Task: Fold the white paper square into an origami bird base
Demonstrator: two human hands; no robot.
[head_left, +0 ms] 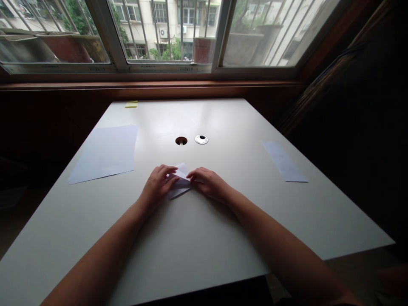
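Observation:
A small folded sheet of white paper (180, 193) lies near the middle of the white table, with a flap raised on its upper side. My left hand (158, 182) grips its left side, the thumb below and the fingers above the flap. From the right, my right hand (205, 180) pinches the paper's edge between thumb and fingertips. Both forearms reach in from the near edge. The fingers partly cover the paper, so its full shape is hidden.
White sheets (106, 155) lie at the table's left, and a narrow paper strip (284, 162) at the right. Beyond the hands are a round cable hole (181, 141) and a metal grommet cover (201, 140). A yellow slip (131, 104) rests at the far edge, below a barred window (168, 29).

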